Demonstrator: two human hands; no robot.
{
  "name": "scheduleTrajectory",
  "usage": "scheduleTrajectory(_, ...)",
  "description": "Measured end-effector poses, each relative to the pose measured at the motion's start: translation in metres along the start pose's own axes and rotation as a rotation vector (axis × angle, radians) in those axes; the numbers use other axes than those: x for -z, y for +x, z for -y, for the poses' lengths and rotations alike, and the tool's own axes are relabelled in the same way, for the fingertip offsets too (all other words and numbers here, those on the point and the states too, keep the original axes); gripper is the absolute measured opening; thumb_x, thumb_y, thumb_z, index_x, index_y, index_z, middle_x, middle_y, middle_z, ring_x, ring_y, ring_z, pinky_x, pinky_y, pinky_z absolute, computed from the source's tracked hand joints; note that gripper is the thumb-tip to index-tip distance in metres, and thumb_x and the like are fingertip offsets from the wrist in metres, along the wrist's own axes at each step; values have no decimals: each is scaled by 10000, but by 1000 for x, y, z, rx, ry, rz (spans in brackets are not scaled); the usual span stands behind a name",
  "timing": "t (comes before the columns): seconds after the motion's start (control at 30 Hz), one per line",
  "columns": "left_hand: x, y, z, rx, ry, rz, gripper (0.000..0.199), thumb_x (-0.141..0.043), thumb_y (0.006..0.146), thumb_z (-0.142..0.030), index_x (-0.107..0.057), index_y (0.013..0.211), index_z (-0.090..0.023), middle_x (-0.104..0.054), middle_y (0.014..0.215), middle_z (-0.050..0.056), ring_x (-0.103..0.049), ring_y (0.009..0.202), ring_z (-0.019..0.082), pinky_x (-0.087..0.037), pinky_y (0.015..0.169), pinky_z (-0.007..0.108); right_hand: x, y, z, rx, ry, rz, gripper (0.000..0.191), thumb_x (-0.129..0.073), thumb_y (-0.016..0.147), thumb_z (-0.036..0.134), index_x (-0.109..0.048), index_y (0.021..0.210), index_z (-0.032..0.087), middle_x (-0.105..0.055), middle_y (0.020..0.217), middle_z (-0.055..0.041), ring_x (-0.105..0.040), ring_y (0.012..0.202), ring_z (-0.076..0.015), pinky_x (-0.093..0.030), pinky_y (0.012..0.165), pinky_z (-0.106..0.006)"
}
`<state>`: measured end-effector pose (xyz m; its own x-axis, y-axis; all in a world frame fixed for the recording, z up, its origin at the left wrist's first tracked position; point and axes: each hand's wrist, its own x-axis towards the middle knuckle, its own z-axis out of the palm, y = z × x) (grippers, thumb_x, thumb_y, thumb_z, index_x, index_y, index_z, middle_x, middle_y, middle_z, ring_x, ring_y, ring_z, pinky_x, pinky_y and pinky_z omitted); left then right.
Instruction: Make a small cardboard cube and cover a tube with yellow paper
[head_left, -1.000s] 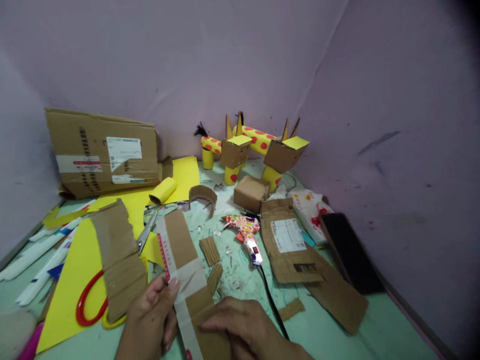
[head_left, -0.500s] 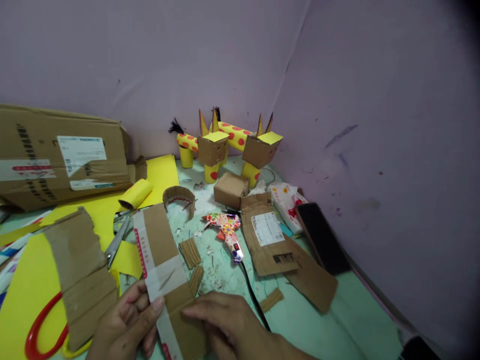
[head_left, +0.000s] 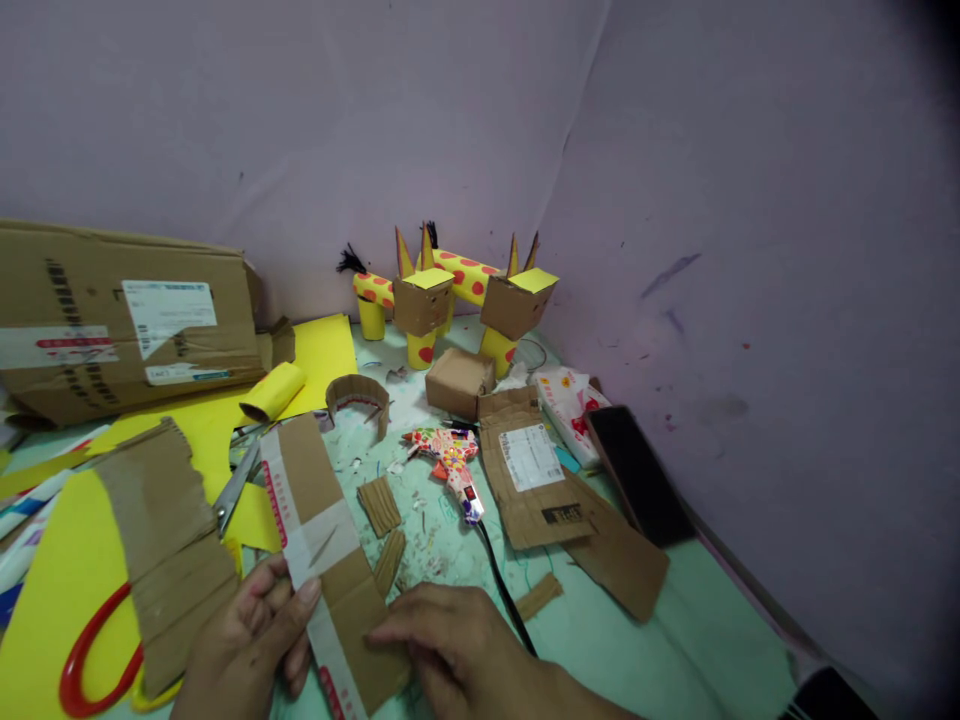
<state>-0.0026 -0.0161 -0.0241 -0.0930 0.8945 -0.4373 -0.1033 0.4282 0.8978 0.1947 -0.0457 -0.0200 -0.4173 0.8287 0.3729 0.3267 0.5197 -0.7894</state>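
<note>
A long cardboard strip [head_left: 341,590] with white and red tape on it slants up from the bottom of the head view. My left hand [head_left: 255,635] pinches its left edge, thumb on top and fingers underneath. On the strip's right side lies my right hand [head_left: 472,640], index finger pressed on the cardboard near a crease and the other fingers curled at or under the edge. Right of the strip's upper part are two small corrugated scraps [head_left: 379,505]. A flower-patterned glue gun [head_left: 454,465] lies beyond my right hand, its black cord running down behind that hand.
Scissors [head_left: 97,650] with red and yellow handles lie partly under a cardboard piece [head_left: 169,530] at left. Two spotted cardboard animals [head_left: 424,305] stand at the back by a small box [head_left: 460,382]. A large carton [head_left: 90,370], flat cardboard [head_left: 517,515] and a phone [head_left: 641,475] lie around.
The view has shifted slightly. The top of the cardboard strip has tipped a little to the left and down; both hands keep nearly the same hold on it.
</note>
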Motion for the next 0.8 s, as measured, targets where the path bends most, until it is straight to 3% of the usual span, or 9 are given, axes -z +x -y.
scheduleTrajectory(0.13,1,2,1,-13,-17,0,501,-790,567,-483,-505,879,-213,-463,352,-97,-378,320,70,-331,341,141,-2,-2,-2,-13,11,17,345,-439,770,63,-657,1023,149,-724,896,-96,-679,801,-157,-536,707,-228)
scheduleTrajectory(0.23,1,2,0,-13,-14,1,496,-785,573,-502,-502,860,-212,-460,352,-94,-379,332,68,-335,349,135,3,-2,2,-70,3,18,367,-476,769,57,-646,1053,218,-727,958,-57,-676,862,-147,-528,755,-222)
scheduleTrajectory(0.37,-1,1,-4,-23,8,-20,511,-780,567,-521,-515,873,-210,-460,343,-89,-375,332,72,-342,352,142,29,-9,18,-132,-31,-123,293,-470,794,72,-658,995,174,-732,895,-74,-688,813,-156,-530,715,-229)
scheduleTrajectory(0.43,-3,0,-5,-20,21,-40,528,-778,554,-529,-527,890,-209,-453,327,-87,-374,326,78,-347,350,150,49,-19,25,-323,-189,-216,203,-493,829,155,-661,941,177,-732,813,-72,-688,720,-180,-525,646,-262)
scheduleTrajectory(0.53,-5,-1,-9,3,21,-61,547,-784,519,-532,-533,883,-211,-442,320,-92,-368,318,80,-354,348,159,77,-41,26,-639,-282,-122,257,-487,874,327,-619,1065,217,-722,680,-27,-662,550,-193,-480,498,-272)
scheduleTrajectory(0.63,-9,-2,-13,30,23,-87,571,-807,459,-507,-530,863,-213,-442,329,-98,-365,312,73,-335,335,152,91,-59,15,-755,-271,-117,342,-469,881,362,-569,1171,210,-743,821,-54,-686,691,-226,-511,627,-330)
scheduleTrajectory(0.8,-12,-2,-16,46,-3,-133,604,-825,398,-485,-534,853,-214,-417,317,-105,-350,306,71,-317,314,151,90,-66,-6,-810,-128,-271,497,-546,818,397,-536,1261,172,-691,1093,-115,-654,836,-247,-506,770,-397)
